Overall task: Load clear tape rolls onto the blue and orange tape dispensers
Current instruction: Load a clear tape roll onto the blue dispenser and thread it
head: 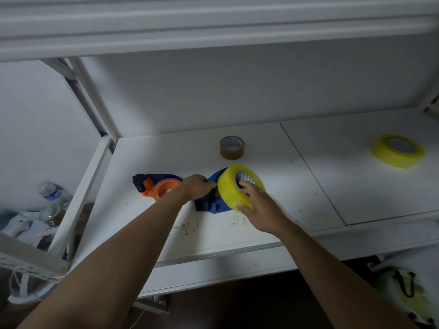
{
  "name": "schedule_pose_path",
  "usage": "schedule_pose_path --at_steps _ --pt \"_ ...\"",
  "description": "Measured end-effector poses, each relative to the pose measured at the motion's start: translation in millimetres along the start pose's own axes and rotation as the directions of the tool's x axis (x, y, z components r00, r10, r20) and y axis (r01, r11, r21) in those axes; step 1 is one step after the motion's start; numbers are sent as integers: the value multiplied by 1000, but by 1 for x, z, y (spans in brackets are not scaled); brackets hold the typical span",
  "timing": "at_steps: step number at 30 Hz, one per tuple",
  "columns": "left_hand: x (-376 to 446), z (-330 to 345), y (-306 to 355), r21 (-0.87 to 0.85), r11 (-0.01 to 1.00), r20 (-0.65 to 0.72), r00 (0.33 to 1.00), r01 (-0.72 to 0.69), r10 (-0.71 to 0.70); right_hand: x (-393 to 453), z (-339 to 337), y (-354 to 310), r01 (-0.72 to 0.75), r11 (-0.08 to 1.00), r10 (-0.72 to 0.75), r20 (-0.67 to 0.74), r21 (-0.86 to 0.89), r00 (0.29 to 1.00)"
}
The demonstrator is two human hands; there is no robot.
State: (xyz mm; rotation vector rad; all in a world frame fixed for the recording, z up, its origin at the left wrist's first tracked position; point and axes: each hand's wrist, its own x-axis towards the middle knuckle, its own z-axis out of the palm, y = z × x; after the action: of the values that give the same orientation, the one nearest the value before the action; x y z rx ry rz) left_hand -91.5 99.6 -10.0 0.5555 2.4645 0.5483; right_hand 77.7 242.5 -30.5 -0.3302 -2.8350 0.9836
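Head cam looks down onto a white shelf (166, 229) where both hands are working on the blue tape dispenser (209, 205). Left hand (196, 186) has its fingers curled round the dispenser's top edge, looks like it's there just to pin the thing down so it doesn't slide. Right hand (256, 207) grips the yellowish clear tape roll (229, 186): thumb hooked under the lower rim, fingers reaching into the cardboard core. The roll is standing on edge, tilted, pressed right up against the dispenser's side, so I'd guess it's being lined up with the hub. Can't tell if it's actually seated yet, the roll hides the hub.

Just left of that, touching or nearly so, lies the orange tape dispenser (156, 186), with a round orange hub showing and what seems like a thin ring of tape around it, hard to say.

Behind the hands sits a brown tape roll (232, 148) lying flat, and well off to the right there's a second yellowish roll (399, 150), probably the one meant for the orange dispenser. Down left, below the shelf, a plastic bottle (51, 191) and some clutter.
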Motion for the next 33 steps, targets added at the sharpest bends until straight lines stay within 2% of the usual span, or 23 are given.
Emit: schedule_pose_path --at_steps 3,7,12,23,33 --pt "6 -2 1 48 999 -4 1000 -20 21 -5 -8 6 76 987 -71 36 -141 997" --pt "5 -12 6 72 994 20 996 -86 85 -7 -18 8 116 984 -101 110 -136 989" --pt "5 -10 8 148 979 -25 989 -143 148 -8 -24 6 155 966 -120 175 -206 977" --pt "4 -4 9 174 978 -96 986 -116 134 -6 -16 4 175 933 -113 206 -314 972" --pt "4 -6 8 169 977 -94 985 -129 146 5 -24 16 291 885 -198 274 -362 941"
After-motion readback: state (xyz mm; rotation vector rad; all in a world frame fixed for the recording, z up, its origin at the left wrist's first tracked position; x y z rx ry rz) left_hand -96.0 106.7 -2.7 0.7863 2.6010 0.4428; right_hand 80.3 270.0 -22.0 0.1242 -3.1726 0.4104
